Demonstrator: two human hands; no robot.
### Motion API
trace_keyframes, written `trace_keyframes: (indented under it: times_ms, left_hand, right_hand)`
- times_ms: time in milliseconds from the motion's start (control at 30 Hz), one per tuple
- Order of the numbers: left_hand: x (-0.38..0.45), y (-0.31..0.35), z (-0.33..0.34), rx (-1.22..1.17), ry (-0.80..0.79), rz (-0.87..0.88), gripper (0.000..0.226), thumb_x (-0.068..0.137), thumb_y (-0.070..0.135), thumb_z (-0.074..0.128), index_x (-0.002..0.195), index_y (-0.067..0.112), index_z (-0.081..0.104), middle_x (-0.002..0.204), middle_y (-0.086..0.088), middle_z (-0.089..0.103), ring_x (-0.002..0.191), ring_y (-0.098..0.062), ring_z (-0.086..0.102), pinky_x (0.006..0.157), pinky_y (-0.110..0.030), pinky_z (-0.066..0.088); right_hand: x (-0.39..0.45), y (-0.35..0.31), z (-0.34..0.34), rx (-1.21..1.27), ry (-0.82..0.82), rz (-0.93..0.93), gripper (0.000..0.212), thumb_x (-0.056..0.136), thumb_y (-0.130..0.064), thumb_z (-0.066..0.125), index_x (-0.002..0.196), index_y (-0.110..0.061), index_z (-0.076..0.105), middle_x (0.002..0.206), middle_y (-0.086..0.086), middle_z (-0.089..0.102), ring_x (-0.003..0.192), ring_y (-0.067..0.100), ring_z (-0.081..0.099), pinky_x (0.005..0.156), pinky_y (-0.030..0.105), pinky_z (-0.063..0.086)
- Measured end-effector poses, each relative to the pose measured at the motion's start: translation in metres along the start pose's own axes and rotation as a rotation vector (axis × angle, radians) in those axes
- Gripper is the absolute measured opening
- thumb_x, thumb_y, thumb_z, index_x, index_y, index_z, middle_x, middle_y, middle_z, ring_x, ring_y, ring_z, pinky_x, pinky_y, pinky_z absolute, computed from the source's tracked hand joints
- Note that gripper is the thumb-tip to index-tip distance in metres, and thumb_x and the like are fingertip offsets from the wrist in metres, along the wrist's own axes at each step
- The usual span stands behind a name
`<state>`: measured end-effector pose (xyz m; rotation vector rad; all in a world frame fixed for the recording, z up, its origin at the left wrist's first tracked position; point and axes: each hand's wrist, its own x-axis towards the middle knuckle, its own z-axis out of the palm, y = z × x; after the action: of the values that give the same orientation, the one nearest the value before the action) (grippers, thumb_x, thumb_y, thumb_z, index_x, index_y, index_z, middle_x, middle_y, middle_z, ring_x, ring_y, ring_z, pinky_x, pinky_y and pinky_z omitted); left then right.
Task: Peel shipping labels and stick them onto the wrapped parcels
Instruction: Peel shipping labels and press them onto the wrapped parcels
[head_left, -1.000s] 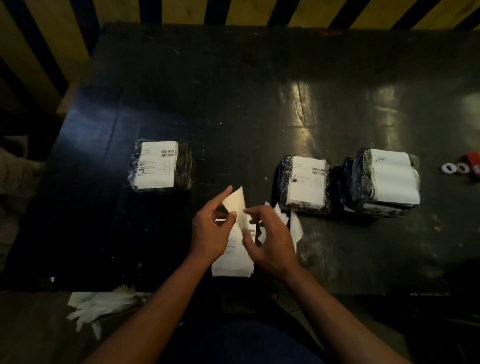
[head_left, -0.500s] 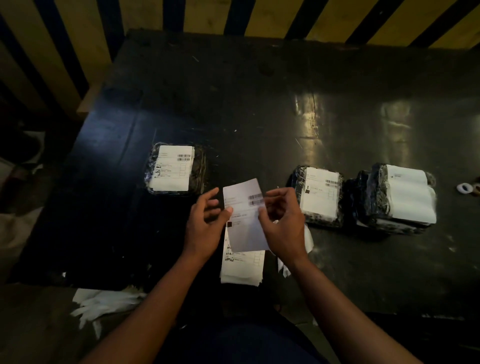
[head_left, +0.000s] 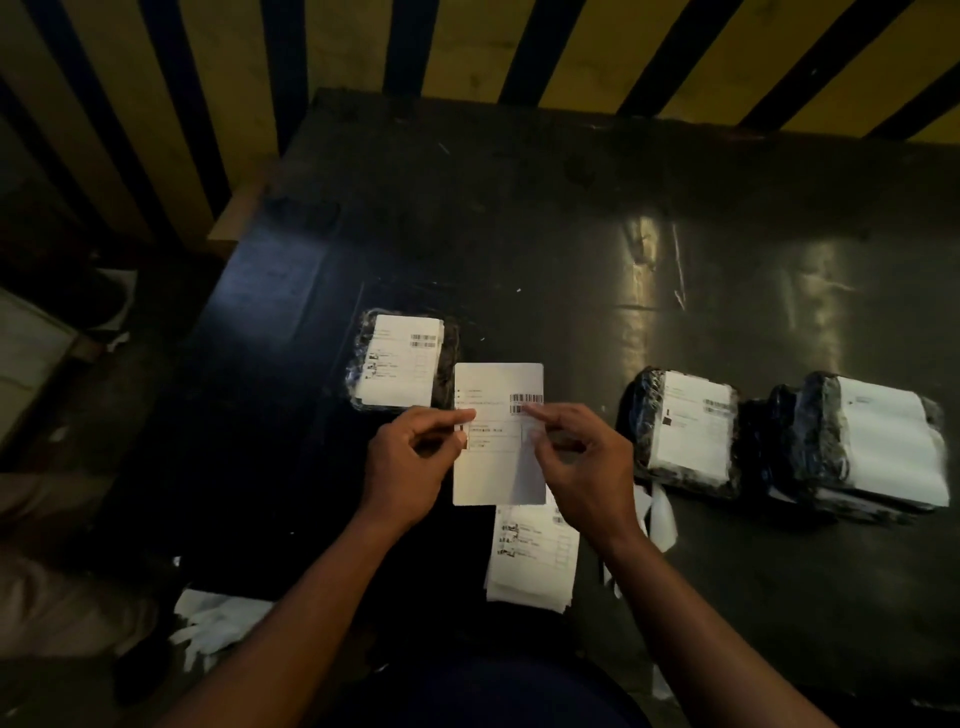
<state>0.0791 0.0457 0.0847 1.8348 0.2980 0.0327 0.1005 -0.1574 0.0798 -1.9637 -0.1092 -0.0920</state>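
Note:
A white shipping label with a barcode is held flat above the dark table. My left hand pinches its left edge and my right hand pinches its right side. Below it, near the table's front edge, lies a stack of labels. A black wrapped parcel with a label on top sits just beyond my left hand. Two more wrapped parcels lie to the right: one labelled, and one at the far right with a white sheet over its top.
Torn white backing strips lie beside the label stack, and more white scraps are on the floor at lower left. A yellow and black striped wall rises behind the table.
The label was bent in my fingers a second ago; now it is held flat between both hands, print side up. The camera has tilted, so everything sits lower in view.

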Motion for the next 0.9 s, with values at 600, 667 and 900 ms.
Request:
trace_keyframes:
  times_ms: [600,667,900]
  left_hand:
    - [0.091,-0.028,-0.087,0.258,0.079,-0.045,0.032,0.087,0.005,0.079,0.113,0.024,0.077,0.115,0.010,0.068,0.088,0.001,0.067,0.071,-0.006,0.054]
    - [0.102,-0.032,-0.090,0.297,0.077,-0.064,0.033,0.087,0.006,0.078,0.116,0.024,0.076,0.116,0.010,0.066,0.091,0.000,0.065,0.069,-0.004,0.052]
    - [0.143,-0.047,-0.095,0.350,0.074,-0.064,0.037,0.086,0.003,0.079,0.119,0.021,0.076,0.112,0.008,0.067,0.090,-0.005,0.065,0.071,-0.001,0.049]
  right_hand:
    - [0.070,-0.009,0.122,-0.067,-0.018,0.122,0.025,0.084,-0.011,0.083,0.108,-0.015,0.078,0.104,-0.012,0.069,0.082,0.004,0.068,0.077,0.022,0.062]
    - [0.082,-0.007,0.132,-0.090,-0.025,0.125,0.027,0.085,-0.012,0.082,0.111,-0.015,0.077,0.106,-0.012,0.068,0.085,0.004,0.067,0.078,0.019,0.061]
    - [0.118,0.005,0.166,-0.189,-0.057,0.166,0.030,0.085,-0.013,0.082,0.115,-0.014,0.075,0.111,-0.007,0.068,0.076,0.006,0.065,0.066,0.007,0.053]
